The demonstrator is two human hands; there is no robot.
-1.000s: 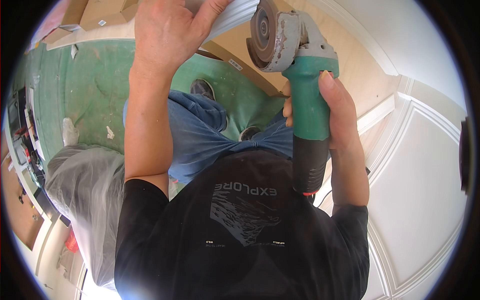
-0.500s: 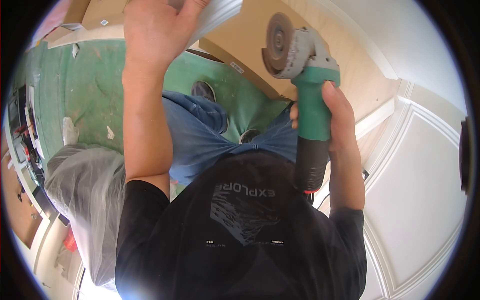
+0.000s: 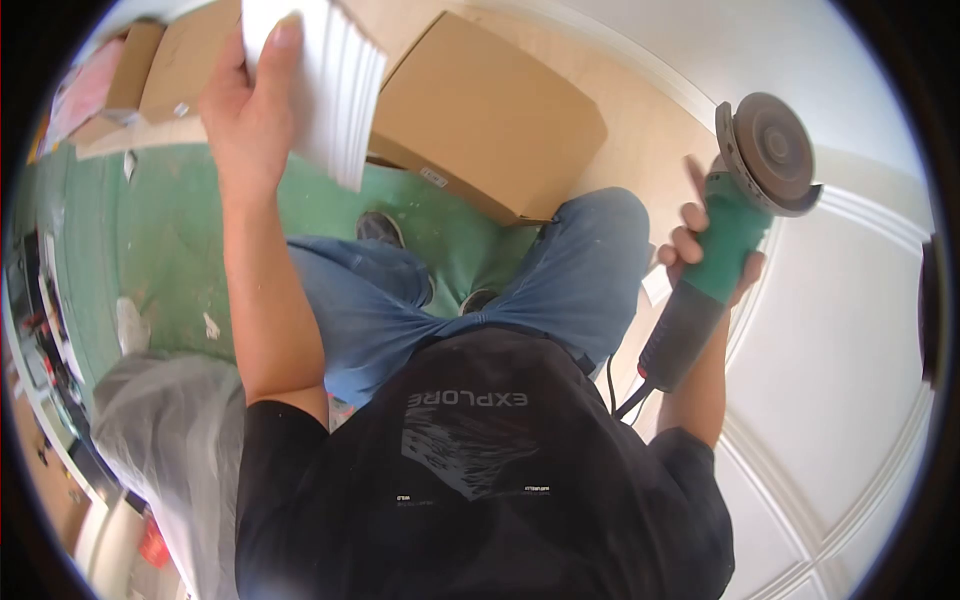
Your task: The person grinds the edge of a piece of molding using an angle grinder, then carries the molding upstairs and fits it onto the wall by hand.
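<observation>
At the upper left, my left hand (image 3: pixel 255 110) is closed on a white ribbed moulding piece (image 3: pixel 325 90), with the thumb lying over its face. On the right, my right hand (image 3: pixel 705 240) wraps round the green body of an angle grinder (image 3: pixel 735 235). The grinder's round disc (image 3: pixel 773 147) and its metal guard point up, and the black rear end with a cord slants down toward my body. A gap wide enough to show the cardboard box separates the grinder from the moulding.
A closed cardboard box (image 3: pixel 490 115) stands ahead of my legs. More boxes (image 3: pixel 190 60) are at the upper left. Green sheeting (image 3: pixel 180 230) covers the floor. Clear plastic (image 3: pixel 175 420) drapes something at the left. White panelling (image 3: pixel 830 380) runs along the right.
The grinder has swung right and turned, so its disc now faces me. My left hand has moved left and slightly down with the moulding, which shows more fully. My knee has risen into view.
</observation>
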